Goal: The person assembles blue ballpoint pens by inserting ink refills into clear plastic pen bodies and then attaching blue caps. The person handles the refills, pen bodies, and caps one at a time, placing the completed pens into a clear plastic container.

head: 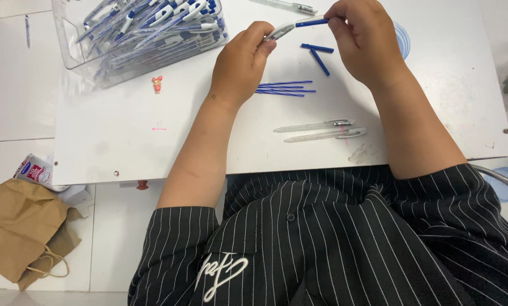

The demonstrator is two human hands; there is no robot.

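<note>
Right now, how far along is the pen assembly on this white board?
Done: the clear plastic bin at top left holds a large heap of assembled blue-and-white pens. In hand: the left hand holds a clear pen barrel while the right hand holds a blue piece at its end. Left: two empty clear barrels, a few thin blue refills and two loose blue caps.

Bright, even daylight floods the white table (124, 130); shadows under the forearms are soft, the clear pen bin (73, 39) glints, and edges bend slightly.
</note>
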